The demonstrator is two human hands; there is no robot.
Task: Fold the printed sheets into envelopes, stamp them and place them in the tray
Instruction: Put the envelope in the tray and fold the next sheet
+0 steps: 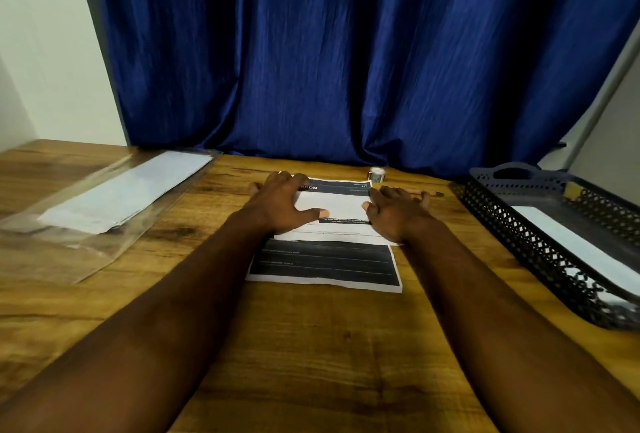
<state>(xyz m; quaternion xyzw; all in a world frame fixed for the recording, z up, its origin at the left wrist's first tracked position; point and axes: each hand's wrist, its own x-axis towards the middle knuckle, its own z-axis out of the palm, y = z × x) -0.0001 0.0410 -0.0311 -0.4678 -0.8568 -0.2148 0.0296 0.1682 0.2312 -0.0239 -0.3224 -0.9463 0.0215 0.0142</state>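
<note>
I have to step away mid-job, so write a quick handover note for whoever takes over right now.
Left hand and right hand press flat on the part-folded printed sheet, mid-table. More sheets lie in the clear sleeve, far left. A likely stamp stands behind the sheet. One white paper lies in the mesh tray, right. To do: finish this fold, stamp, tray, repeat.

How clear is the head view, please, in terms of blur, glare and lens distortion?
Head view: dim, warm light; slight motion blur softens the left hand, the right hand and small text on the printed sheet; glare whitens the plastic sleeve at left; wide-angle distortion bows the tray.
</note>
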